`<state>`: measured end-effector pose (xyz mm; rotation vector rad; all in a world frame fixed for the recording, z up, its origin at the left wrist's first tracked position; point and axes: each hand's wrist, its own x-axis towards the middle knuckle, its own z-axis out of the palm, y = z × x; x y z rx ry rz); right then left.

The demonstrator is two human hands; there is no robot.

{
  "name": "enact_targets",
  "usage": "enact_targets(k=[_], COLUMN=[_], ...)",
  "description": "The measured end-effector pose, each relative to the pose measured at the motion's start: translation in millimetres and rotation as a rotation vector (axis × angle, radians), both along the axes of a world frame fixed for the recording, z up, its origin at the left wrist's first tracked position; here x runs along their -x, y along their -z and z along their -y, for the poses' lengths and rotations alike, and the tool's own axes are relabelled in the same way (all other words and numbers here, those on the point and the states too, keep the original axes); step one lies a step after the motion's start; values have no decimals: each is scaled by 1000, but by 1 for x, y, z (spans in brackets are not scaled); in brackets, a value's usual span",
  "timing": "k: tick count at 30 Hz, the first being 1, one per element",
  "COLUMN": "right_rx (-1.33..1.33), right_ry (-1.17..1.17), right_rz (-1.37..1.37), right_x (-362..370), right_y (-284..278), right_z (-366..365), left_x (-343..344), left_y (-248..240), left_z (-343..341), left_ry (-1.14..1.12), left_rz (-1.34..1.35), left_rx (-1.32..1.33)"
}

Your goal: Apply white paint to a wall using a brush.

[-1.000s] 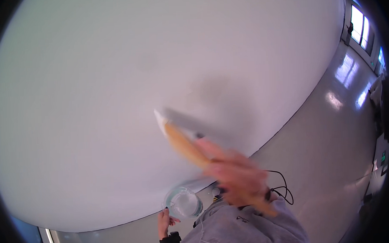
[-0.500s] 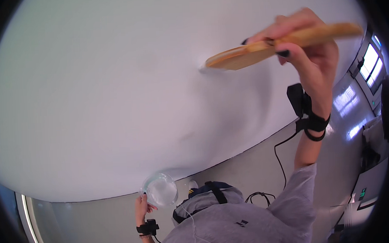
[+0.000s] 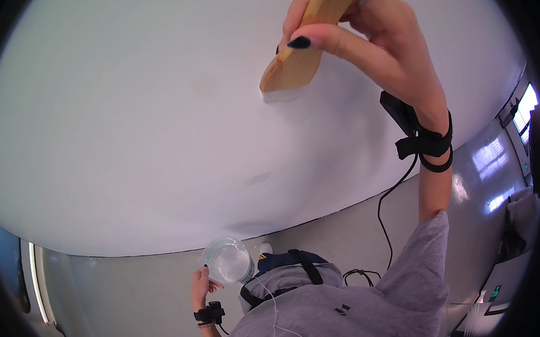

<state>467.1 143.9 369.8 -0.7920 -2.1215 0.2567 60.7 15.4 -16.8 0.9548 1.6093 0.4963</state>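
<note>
My right hand (image 3: 385, 49) is closed round a flat wooden paintbrush (image 3: 301, 65), thumb along its near side. The handle points up and slightly right, beyond the upper edge of view. Its short white bristles (image 3: 282, 95) point down against the white wall (image 3: 129, 126); whether they press on it is hard to tell. Low down at my left, my left hand (image 3: 201, 286) grips the rim of a clear round tub (image 3: 249, 269). Whitish contents (image 3: 231, 263) show inside it.
A grey floor (image 3: 149, 294) runs below the wall's dark lower edge. A black cable (image 3: 381, 224) hangs from the strap on my right wrist, and a coil (image 3: 362, 277) lies on the floor. Farther right are a bright window (image 3: 525, 109) and dark items.
My right hand has moved up and left. It has turned the paintbrush from nearly level to upright, bristles down. The tub stays in my left hand, almost unmoved.
</note>
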Motion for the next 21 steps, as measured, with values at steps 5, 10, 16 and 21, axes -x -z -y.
enact_targets(k=[5, 10, 16, 21], right_rx=[-785, -785, -301, -538], right_ry=[-18, -242, -3, -119], right_rz=[78, -102, 124, -105], right_x=[-12, -18, -4, -19], right_y=[-18, -9, 3, 10], right_z=[6, 6, 48, 23], left_x=[2, 0, -3, -6], left_y=[5, 4, 0, -5], left_z=[3, 2, 2, 1], left_ry=[-6, 16, 31, 36], left_rz=[-9, -12, -27, -40], left_rx=[-43, -81, -93, -83])
